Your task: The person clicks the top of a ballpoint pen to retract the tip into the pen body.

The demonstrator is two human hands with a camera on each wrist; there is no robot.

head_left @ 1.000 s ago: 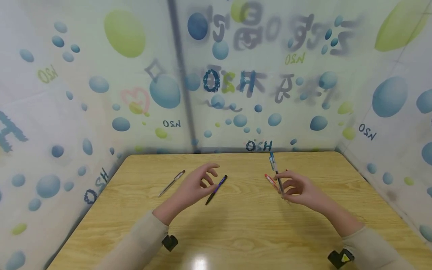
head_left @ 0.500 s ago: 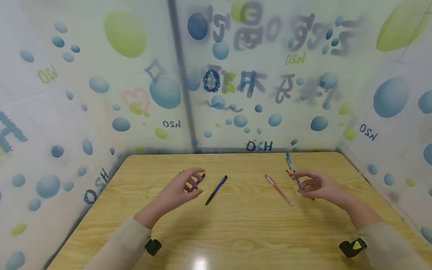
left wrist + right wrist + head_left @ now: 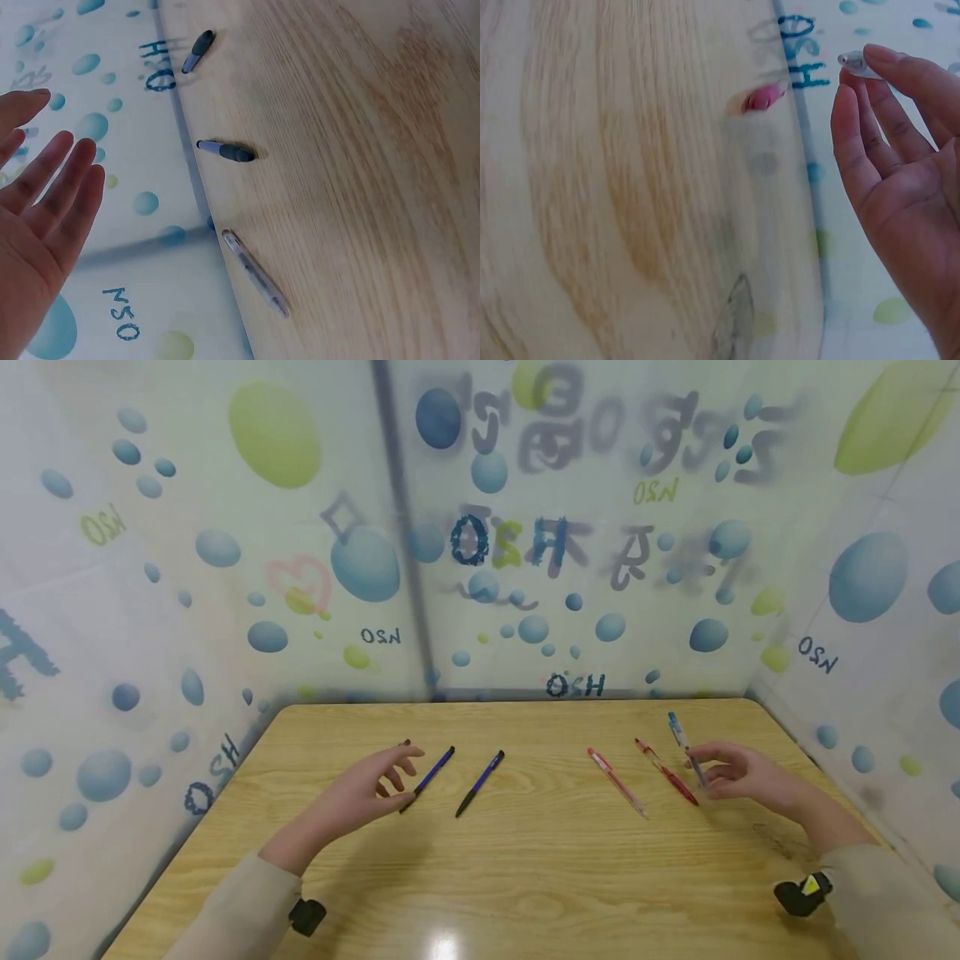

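My right hand (image 3: pixel 753 781) pinches a clear gel pen with a blue cap (image 3: pixel 678 732) between thumb and fingers. The right wrist view shows the end of this gel pen (image 3: pixel 855 64) at the fingertips. Just left of it a dark red pen (image 3: pixel 667 772) lies slanted, with a clear red-capped pen (image 3: pixel 618 782) farther left. My left hand (image 3: pixel 356 793) holds nothing, its fingers relaxed over the table. Beside its thumb is a blue-and-black pen (image 3: pixel 433 771); another blue-and-black pen (image 3: pixel 481 783) lies to the right. A clear grey pen (image 3: pixel 256 274), mostly hidden behind this hand in the head view, shows in the left wrist view.
The wooden table (image 3: pixel 525 877) meets a printed fabric wall (image 3: pixel 487 635) at its back edge, with more fabric along both sides. Faint dark line marks (image 3: pixel 780 841) lie on the tabletop near the right wrist.
My left hand has moved left, uncovering the blue-and-black pen beside it. The right hand has carried the blue-capped gel pen to the right, past the two red pens, which now show fully.
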